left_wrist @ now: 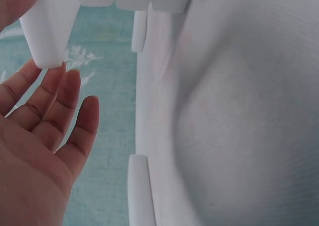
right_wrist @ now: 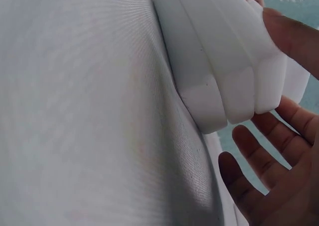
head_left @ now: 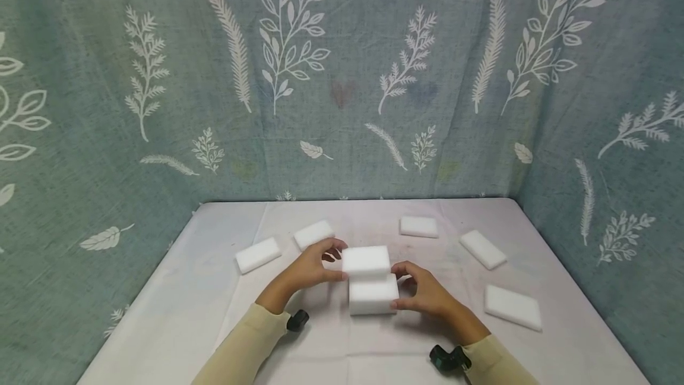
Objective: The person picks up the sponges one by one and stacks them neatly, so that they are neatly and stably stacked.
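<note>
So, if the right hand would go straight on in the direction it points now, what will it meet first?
Most likely the stack of white blocks: the right hand has its thumb against it, and the fingertips seem to touch too, though depth there is unclear.

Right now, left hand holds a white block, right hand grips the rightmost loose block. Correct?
Not the right hand: it grips the white stack, as the right wrist view shows. The left hand does hold a white block.
</note>
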`<state>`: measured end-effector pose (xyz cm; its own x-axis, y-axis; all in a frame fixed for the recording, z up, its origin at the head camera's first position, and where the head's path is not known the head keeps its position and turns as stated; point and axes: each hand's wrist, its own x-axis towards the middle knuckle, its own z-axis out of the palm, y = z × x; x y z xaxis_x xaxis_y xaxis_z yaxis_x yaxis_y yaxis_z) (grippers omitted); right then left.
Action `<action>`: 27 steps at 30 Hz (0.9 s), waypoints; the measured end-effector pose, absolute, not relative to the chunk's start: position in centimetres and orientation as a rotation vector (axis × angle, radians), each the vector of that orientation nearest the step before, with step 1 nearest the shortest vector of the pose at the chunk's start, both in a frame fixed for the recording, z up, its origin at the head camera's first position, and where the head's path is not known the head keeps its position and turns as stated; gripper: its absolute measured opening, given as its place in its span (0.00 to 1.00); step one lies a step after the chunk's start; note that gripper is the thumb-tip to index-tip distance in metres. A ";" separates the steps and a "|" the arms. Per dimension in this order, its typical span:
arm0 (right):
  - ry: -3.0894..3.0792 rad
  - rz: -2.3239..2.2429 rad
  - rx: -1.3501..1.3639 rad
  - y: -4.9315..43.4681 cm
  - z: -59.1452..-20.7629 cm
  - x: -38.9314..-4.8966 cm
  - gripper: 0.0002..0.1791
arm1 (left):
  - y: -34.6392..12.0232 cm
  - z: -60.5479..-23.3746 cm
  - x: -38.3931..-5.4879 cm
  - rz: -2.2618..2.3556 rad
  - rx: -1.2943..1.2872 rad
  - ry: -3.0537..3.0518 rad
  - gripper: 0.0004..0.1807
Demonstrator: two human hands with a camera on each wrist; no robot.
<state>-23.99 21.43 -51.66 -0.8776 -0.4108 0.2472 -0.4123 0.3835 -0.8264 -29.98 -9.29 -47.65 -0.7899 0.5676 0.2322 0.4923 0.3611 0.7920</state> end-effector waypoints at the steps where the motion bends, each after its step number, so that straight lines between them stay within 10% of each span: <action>1: -2.610 1.568 0.777 21.4 -51.7 -24.0 0.35 | -9.3 -47.7 -29.9 1.424 0.990 2.520 0.31; 27: -2.590 1.528 0.788 21.6 -51.7 -24.1 0.39 | -8.7 -47.6 -27.7 1.406 1.016 2.501 0.32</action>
<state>-24.05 21.57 -51.70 -0.8710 -0.4060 0.2766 -0.4384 0.3884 -0.8105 -27.72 -8.69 -47.60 -0.7729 0.5924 0.2273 0.5020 0.3517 0.7901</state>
